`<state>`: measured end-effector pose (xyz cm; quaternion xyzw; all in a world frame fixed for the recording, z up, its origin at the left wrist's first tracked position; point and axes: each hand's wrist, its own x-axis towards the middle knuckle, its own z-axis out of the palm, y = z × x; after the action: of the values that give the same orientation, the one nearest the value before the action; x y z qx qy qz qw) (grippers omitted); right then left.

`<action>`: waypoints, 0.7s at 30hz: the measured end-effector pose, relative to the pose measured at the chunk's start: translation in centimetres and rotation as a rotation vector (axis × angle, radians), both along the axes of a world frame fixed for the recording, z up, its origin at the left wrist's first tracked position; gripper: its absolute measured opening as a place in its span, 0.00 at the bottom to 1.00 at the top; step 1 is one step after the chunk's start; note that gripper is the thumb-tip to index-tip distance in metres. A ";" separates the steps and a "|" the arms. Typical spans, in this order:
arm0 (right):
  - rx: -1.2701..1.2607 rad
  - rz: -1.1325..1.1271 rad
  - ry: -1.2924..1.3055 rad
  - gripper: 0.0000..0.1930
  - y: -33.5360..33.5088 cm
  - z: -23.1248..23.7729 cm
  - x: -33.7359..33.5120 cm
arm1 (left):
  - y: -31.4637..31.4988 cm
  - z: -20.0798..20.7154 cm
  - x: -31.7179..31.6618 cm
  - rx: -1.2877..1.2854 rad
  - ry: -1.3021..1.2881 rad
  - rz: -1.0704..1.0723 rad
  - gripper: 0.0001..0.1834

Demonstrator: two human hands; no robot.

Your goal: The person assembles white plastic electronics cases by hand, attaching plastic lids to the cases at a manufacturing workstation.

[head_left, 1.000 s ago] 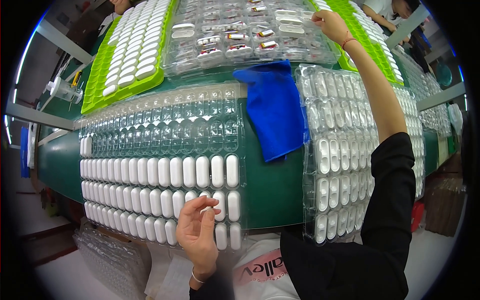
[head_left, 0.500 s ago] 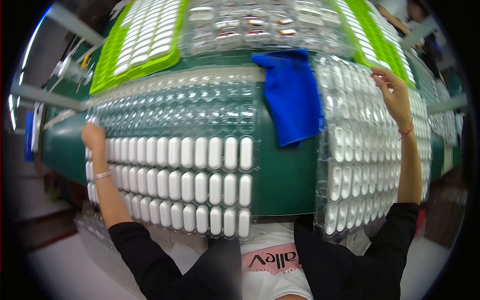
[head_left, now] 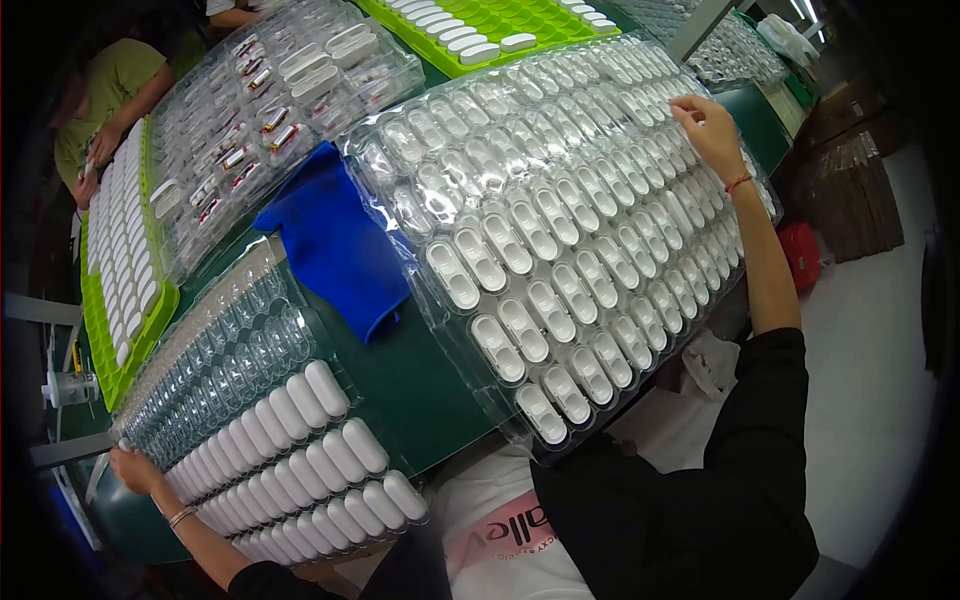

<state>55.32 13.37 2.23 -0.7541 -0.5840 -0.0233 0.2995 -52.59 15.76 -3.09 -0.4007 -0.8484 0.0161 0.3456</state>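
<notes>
At the left end of a clear plastic tray (head_left: 250,345), my left hand (head_left: 135,470) is closed, with a small white piece (head_left: 125,444) showing at its fingertips. Smooth white oblong shells (head_left: 292,400) fill this tray's near rows, while its far rows hold none. My right hand (head_left: 708,132) is over the far right part of a second clear tray (head_left: 440,325), its fingers bent together. A bit of white shows between them, too small to name. White hollowed oblong shells (head_left: 550,310) sit in rows in that tray.
A blue cloth-like piece (head_left: 340,245) lies between the trays. Bright green trays (head_left: 500,20) with white shells stand beyond, beside a clear tray of small coloured parts (head_left: 275,90). Another person (head_left: 110,100) works at far left. Stacked brown cardboard (head_left: 850,195) and a red object (head_left: 797,257) are at right.
The view has swung toward the right, so the trays appear tilted. My right hand has come down onto the right tray's shells. My left hand remains at the left tray's end.
</notes>
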 end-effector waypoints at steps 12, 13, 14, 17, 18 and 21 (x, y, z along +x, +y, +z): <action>0.079 0.147 -0.080 0.07 5.1 -0.2 -4.7 | -16.9 9.0 43.0 0.463 -0.875 -0.910 0.18; 0.044 0.260 0.172 0.07 4.5 0.6 -8.1 | -17.3 8.7 45.4 0.508 -1.208 -1.071 0.17; 0.002 0.367 0.427 0.07 3.6 1.4 -11.9 | -17.7 8.3 47.7 0.519 -1.336 -1.055 0.16; -0.237 0.867 0.694 0.09 1.0 3.4 -23.4 | -17.4 7.1 51.8 0.471 -1.648 -0.969 0.18; -0.296 0.981 0.723 0.08 0.2 3.7 -26.4 | -17.2 6.7 52.6 0.470 -1.773 -0.964 0.18; -0.338 1.153 0.770 0.17 -2.1 3.6 -31.8 | -16.6 6.1 53.8 0.430 -1.971 -1.116 0.17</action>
<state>23.52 11.23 5.83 -0.3159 -0.7381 0.4976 0.3283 1.17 -0.86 2.96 -0.4918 -0.4399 -0.6040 -0.4470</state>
